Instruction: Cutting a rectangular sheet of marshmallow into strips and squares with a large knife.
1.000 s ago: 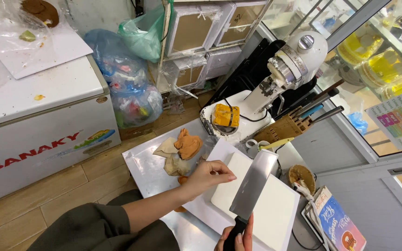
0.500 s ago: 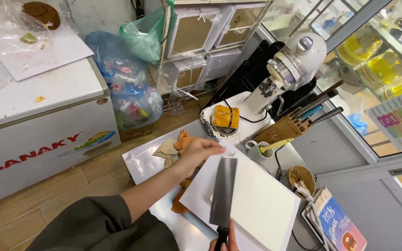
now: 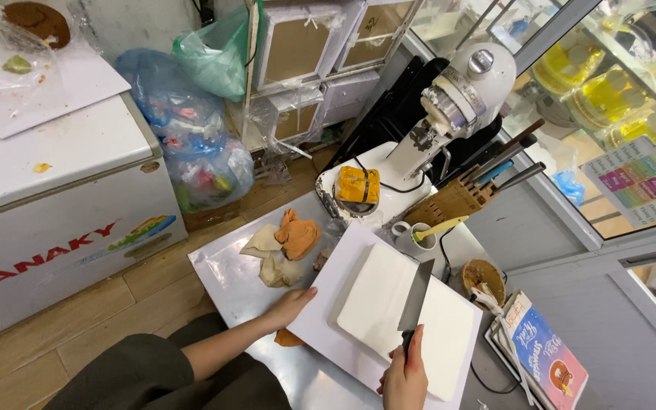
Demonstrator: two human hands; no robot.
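Note:
My right hand (image 3: 405, 377) grips the dark handle of a broad cleaver (image 3: 415, 296), whose blade lies over a white cutting board (image 3: 377, 300). That board rests on a larger white board (image 3: 449, 342) on the steel table (image 3: 225, 277). My left hand (image 3: 291, 305) holds the near left edge of the larger board, beside an orange cloth scrap (image 3: 288, 339). Crumpled orange and beige rags (image 3: 286, 243) lie just beyond that hand.
A white stand mixer (image 3: 449, 106) with an orange packet (image 3: 360, 184) on its base stands behind. A wooden knife block (image 3: 461, 196), a white mug (image 3: 411, 237), a booklet (image 3: 544, 357), a white chest freezer (image 3: 55, 197) and blue and green plastic bags (image 3: 199, 144) surround the table.
My left hand drew back from the rags to the board's near left edge. The cleaver swung right, and its blade now points away over the small board.

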